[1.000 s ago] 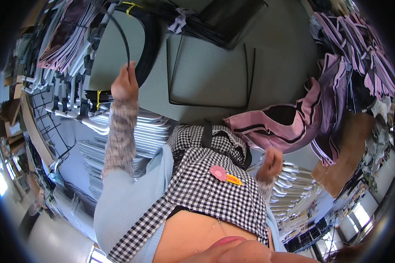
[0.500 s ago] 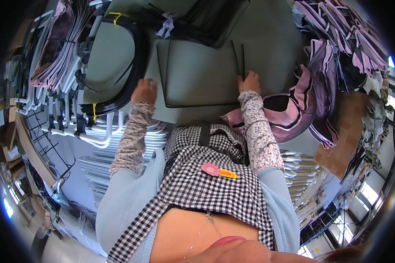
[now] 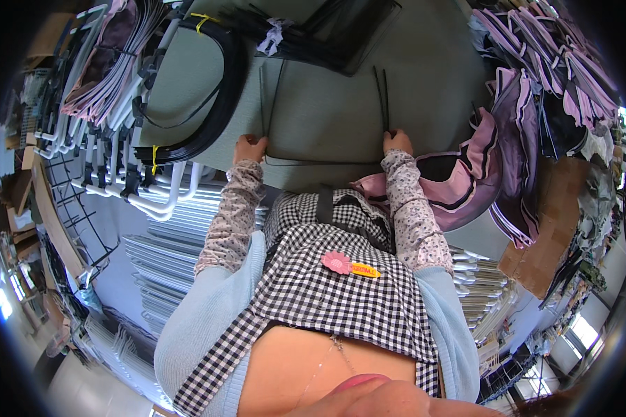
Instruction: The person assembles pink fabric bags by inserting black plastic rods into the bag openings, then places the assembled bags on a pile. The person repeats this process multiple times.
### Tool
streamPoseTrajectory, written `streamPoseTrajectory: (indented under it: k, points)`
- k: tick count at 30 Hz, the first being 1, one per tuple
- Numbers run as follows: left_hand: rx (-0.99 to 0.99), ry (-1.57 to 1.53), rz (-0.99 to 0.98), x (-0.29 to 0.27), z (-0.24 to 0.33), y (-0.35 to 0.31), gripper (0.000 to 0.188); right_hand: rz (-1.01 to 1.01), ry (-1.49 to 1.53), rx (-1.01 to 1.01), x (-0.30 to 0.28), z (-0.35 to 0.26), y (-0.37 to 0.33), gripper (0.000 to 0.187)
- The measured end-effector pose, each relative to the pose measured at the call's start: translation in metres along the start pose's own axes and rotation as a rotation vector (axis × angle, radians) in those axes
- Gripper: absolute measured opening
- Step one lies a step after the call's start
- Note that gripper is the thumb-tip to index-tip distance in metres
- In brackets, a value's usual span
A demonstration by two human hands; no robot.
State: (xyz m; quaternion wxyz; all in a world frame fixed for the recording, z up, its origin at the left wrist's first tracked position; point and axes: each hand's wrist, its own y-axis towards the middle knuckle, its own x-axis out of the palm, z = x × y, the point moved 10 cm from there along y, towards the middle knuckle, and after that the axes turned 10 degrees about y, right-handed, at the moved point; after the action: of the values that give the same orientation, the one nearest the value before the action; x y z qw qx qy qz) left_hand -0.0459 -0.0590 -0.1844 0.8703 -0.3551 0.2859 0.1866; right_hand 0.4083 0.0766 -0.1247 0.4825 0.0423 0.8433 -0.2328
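On the grey-green table (image 3: 327, 125) in front of me lies a thin black bent rod (image 3: 327, 164), its near edge running across and its two sides pointing away from me. Thin black lengths stand doubled at both sides. My left hand (image 3: 250, 148) is closed at the left side near the corner, fingers pinched on the rod. At the right side, my right hand (image 3: 398, 142) pinches the near part of the rod. Pink and black fabric (image 3: 459, 191) lies just right of my right forearm.
Left of my left hand is a curved bundle of black strips (image 3: 235, 83) with yellow ties. Black mesh (image 3: 358, 45) lies at the far side. White tube frames (image 3: 153, 207) crowd the left edge. Folded pink pieces (image 3: 570, 76) are heaped at the right, near brown cardboard (image 3: 553, 222).
My left hand has moved right, from beside the strip bundle to the rod's left side, and closed there. The rod's left side has been drawn inward. My right hand stays at the right side.
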Motion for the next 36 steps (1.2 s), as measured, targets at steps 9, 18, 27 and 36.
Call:
streamPoseTrajectory:
  k: [9,18,27,36]
  points:
    - [0.213,-0.415,0.113,-0.023,0.089,-0.084,0.035,0.009,0.162,-0.087,0.002,0.016,-0.004,0.031]
    - [0.586,-0.83,0.006,-0.104,0.171,-0.177,0.033,-0.509,1.107,-0.689,-0.13,-0.108,-0.165,0.036]
    - [0.776,-0.807,-0.12,-0.095,0.222,-0.242,0.034,-0.506,-0.655,-0.933,-0.003,-0.011,-0.144,0.074]
    - [0.758,-0.306,-0.262,0.014,0.22,-0.251,0.019,-0.092,-0.374,-1.081,-0.02,0.001,-0.1,0.078]
